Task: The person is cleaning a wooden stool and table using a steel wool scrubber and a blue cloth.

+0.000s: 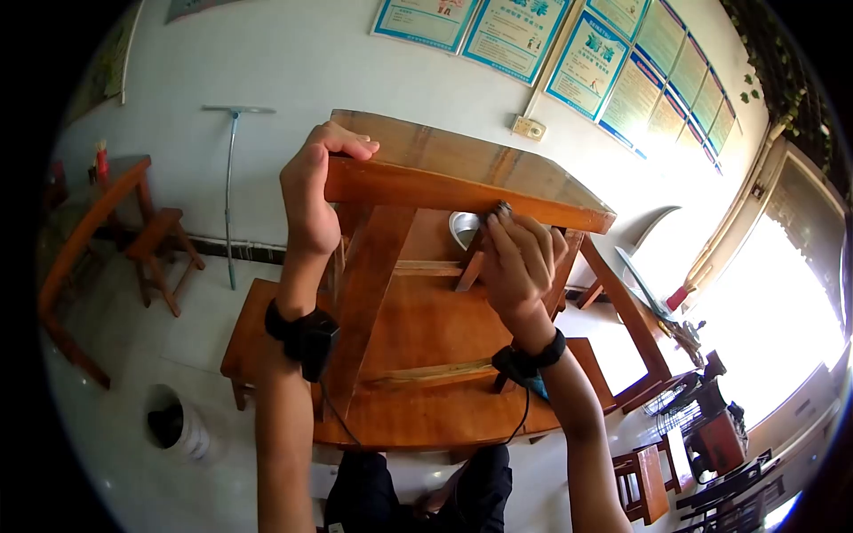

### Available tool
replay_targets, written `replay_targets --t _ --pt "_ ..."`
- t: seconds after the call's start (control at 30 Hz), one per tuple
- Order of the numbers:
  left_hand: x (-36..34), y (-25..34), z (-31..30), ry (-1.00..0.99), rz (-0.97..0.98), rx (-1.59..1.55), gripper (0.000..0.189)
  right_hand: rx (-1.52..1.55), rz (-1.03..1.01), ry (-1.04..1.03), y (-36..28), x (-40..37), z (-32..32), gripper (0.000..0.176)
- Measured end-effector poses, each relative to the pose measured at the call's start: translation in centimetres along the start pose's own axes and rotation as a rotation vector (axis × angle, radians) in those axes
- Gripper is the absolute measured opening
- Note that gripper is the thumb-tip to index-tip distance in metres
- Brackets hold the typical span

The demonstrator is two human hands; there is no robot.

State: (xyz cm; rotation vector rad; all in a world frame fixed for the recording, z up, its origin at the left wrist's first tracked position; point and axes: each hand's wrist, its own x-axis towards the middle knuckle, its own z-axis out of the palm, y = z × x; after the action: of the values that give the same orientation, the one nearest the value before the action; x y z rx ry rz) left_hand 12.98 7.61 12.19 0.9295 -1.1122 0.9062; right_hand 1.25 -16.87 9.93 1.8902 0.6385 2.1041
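A wooden stool with a thick, worn top and reddish-brown sides rises in front of me, its legs reaching down to a brown wooden table. My left hand grips the left end of the top, fingers bent over its upper face. Pinched in my right hand is a small dark wad, pressed against the front edge of the top, right of its middle. Most of the wad is hidden by the fingers. Behind the stool, a metal bowl shows partly, beside my right hand.
Low wooden stools stand around the table. A white bucket with something dark inside is on the floor at left. A long-handled squeegee leans on the wall. More stools and cluttered objects are at right, by the bright doorway.
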Motion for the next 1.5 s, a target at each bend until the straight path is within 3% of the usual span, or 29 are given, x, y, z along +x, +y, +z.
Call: replay_targets --t 0.53,0.73,1.07,1.2,1.27,1.37,1.5 --pt "0.2 0.7 0.2 -0.001 -0.03 -0.01 0.058 0.179 -0.132 -0.04 -2.8 2.6 2.0 0.025" --pt "-0.1 0.6 0.6 0.018 -0.053 -0.07 0.054 0.11 -0.194 -0.145 0.4 1.5 -1.0 0.021" --pt "0.1 0.6 0.0 -0.031 -0.021 -0.071 0.054 0.186 -0.161 -0.04 -3.4 4.4 1.6 0.021" --pt "0.3 0.9 -0.2 -0.058 -0.043 -0.1 0.054 0.216 -0.008 -0.01 -1.2 4.2 0.3 0.024" --pt "0.2 0.6 -0.3 -0.053 -0.029 -0.086 0.054 0.226 0.176 -0.038 -0.2 4.4 -0.4 0.024" --pt "0.2 0.3 0.2 -0.036 0.002 -0.067 0.056 0.189 0.184 -0.092 -0.4 5.0 0.0 0.024" --pt "0.0 0.0 0.3 -0.015 0.046 -0.019 0.033 0.232 0.129 -0.009 -2.4 6.3 1.5 0.023"
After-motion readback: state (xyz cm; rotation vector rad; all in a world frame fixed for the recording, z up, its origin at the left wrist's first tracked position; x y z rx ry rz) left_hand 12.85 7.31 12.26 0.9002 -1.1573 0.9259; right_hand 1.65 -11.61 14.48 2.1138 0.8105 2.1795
